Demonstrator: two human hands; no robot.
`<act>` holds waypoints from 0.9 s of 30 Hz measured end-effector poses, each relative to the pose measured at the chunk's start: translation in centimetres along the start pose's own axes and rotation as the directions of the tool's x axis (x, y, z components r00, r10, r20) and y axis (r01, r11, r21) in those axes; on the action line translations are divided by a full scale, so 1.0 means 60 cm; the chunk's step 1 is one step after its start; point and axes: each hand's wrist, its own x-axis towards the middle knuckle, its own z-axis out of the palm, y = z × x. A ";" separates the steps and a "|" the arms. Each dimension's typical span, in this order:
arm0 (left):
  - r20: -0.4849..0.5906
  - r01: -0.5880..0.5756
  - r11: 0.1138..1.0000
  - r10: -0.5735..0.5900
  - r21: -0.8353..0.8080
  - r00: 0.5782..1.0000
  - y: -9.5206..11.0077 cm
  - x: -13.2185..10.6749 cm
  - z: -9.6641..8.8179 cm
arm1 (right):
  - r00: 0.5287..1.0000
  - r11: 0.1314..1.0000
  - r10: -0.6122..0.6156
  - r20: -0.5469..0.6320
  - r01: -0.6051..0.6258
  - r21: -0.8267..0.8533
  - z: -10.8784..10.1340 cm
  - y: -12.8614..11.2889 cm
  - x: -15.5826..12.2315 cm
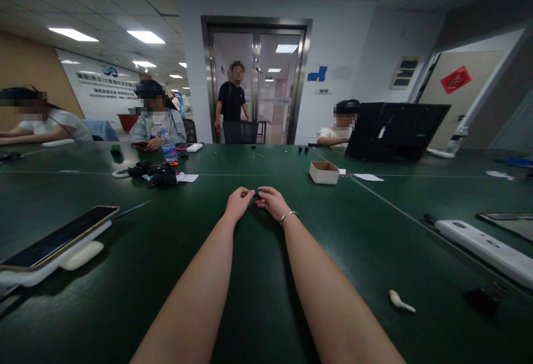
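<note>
Both my arms stretch out over a dark green table [333, 253]. My left hand [238, 202] and my right hand [271, 201] meet fingertip to fingertip near the table's middle. Their fingers are pinched together around a small dark thing [257, 192], too small to name. A thin bracelet [288, 216] circles my right wrist. A small open cardboard box [323, 172] stands beyond my right hand.
A phone [58, 239] on a white stand lies at the left, a white power strip [487, 250] at the right, a small white piece [400, 301] at the near right. Black parts [158, 174], a water bottle [168, 147], a laptop [393, 131] and seated people are at the far side.
</note>
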 end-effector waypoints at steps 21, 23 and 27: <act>0.013 0.008 1.000 -0.007 -0.005 1.000 -0.012 0.007 0.004 | 1.000 1.000 0.000 -0.012 0.000 -0.003 -0.001 0.002 0.003; 0.025 0.001 1.000 -0.001 -0.005 1.000 -0.013 0.007 0.004 | 1.000 1.000 0.004 -0.010 -0.004 -0.003 -0.001 0.002 0.002; 0.005 -0.027 0.999 0.027 -0.040 1.000 -0.010 0.005 0.003 | 1.000 1.000 0.008 -0.014 -0.008 -0.005 0.000 0.001 0.002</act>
